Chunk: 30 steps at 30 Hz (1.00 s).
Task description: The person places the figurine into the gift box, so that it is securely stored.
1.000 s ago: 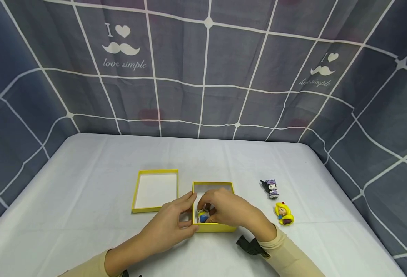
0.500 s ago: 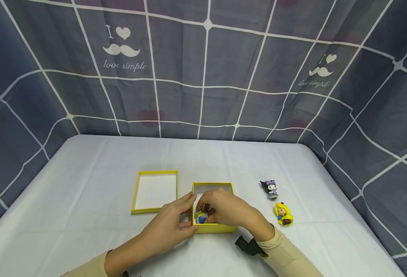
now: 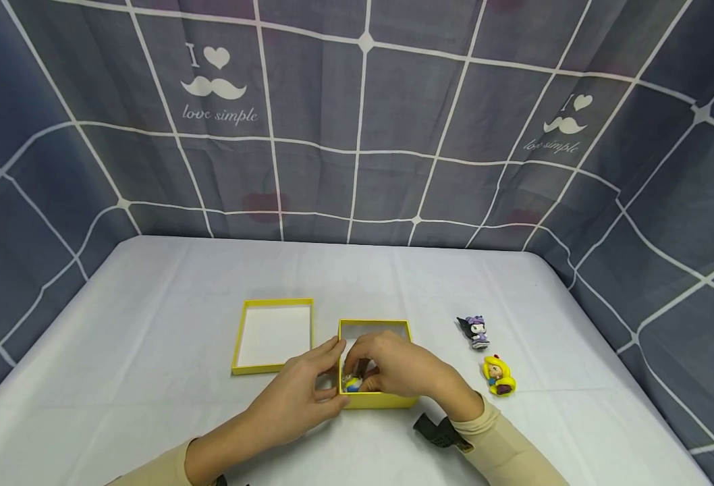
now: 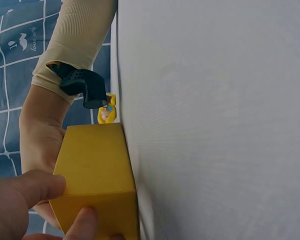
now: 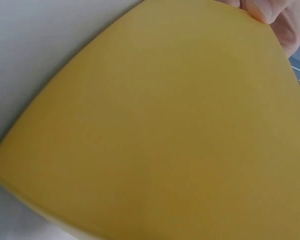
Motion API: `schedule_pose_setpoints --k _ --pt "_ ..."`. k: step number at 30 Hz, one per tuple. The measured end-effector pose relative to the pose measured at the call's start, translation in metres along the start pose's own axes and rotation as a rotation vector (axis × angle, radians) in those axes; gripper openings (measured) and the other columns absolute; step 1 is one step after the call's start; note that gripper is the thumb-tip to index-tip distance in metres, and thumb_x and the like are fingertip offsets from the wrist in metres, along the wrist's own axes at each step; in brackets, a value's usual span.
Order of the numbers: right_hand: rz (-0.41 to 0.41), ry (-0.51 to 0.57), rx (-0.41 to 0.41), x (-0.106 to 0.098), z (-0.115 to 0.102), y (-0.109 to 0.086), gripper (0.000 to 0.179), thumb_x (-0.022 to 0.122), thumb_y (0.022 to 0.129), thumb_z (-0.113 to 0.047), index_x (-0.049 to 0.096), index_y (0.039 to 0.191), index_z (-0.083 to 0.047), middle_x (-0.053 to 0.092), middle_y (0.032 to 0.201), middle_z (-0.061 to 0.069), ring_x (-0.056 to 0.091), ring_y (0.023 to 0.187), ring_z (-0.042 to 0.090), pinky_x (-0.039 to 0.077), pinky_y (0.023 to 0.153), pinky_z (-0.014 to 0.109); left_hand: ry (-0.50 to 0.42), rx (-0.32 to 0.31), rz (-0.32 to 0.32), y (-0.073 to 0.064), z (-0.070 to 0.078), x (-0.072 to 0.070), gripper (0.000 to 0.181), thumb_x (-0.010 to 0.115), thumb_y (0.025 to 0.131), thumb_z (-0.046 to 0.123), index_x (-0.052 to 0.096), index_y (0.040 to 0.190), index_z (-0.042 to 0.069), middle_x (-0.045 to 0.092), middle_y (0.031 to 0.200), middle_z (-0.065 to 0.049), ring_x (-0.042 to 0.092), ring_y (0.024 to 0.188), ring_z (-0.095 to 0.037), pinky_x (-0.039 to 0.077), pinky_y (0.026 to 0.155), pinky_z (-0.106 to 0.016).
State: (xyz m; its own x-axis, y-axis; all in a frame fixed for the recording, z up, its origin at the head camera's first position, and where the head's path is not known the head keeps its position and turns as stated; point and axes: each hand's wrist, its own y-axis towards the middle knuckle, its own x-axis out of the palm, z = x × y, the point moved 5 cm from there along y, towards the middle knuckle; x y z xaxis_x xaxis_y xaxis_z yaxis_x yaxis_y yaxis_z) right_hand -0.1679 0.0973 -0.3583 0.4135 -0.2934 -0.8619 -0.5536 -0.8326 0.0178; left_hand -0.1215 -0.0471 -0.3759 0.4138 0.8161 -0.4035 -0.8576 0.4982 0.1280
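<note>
Near the front of the white-covered table point(image 3: 162, 351), an uncovered yellow box point(image 3: 378, 401) shows its pale inside, with a small blue-and-yellow figurine point(image 3: 352, 385) low in its front left corner. Whether that figurine stands or lies cannot be told, since the right hand point(image 3: 401, 366) reaches over the rim and covers part of it. The right hand's fingers curl down toward the thumb in a narrow grip, holding the figurine inside the box; how firmly, the views do not show. Outside, the left hand point(image 3: 296, 391) spans the box's left wall in a wide spread, thumb at the front corner, fingertips pressed against the side. From the left wrist, two of these digits are seen touching the smooth yellow card; from the right wrist, a yellow wall of the box fills most of the view. Just left of the box, the matching yellow lid point(image 3: 274, 335) lies with its hollow side up, white within its yellow rim. Well apart to the right, a purple-and-black character figurine point(image 3: 477, 332) and a yellow-haired doll figurine point(image 3: 499, 376) rest near each other on the cloth.
</note>
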Motion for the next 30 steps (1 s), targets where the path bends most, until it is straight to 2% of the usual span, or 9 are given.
schedule_pose_setpoints --k 12,24,30 --pt "-0.01 0.031 -0.002 -0.0011 -0.0015 -0.0004 0.027 0.083 0.074 -0.004 0.071 0.096 -0.012 0.064 0.095 -0.005 0.061 0.084 0.003 0.052 0.072 0.012 0.032 0.002 0.006 -0.0007 0.0005 -0.0002 0.074 0.071 0.084 0.002 0.034 0.147 -0.006 0.025 0.155 -0.021 0.05 0.126 -0.022 0.055 0.081 -0.017" --pt "0.006 -0.012 -0.017 0.0003 -0.0011 0.0009 0.024 0.083 0.076 -0.014 0.073 0.098 -0.012 0.065 0.094 -0.006 0.061 0.081 0.003 0.052 0.071 0.014 0.024 -0.006 0.002 -0.0009 0.0001 0.0006 0.074 0.071 0.085 0.004 0.033 0.148 -0.005 0.024 0.156 -0.02 0.05 0.125 -0.021 0.055 0.081 -0.017" --pt "-0.012 0.038 0.01 0.0012 -0.0004 -0.0013 0.022 0.081 0.079 -0.011 0.073 0.099 -0.009 0.065 0.096 -0.003 0.062 0.083 0.004 0.054 0.072 0.014 0.054 0.002 0.007 -0.0011 0.0004 0.0002 0.075 0.072 0.085 0.005 0.033 0.148 -0.005 0.025 0.156 -0.02 0.048 0.128 -0.026 0.055 0.08 -0.016"
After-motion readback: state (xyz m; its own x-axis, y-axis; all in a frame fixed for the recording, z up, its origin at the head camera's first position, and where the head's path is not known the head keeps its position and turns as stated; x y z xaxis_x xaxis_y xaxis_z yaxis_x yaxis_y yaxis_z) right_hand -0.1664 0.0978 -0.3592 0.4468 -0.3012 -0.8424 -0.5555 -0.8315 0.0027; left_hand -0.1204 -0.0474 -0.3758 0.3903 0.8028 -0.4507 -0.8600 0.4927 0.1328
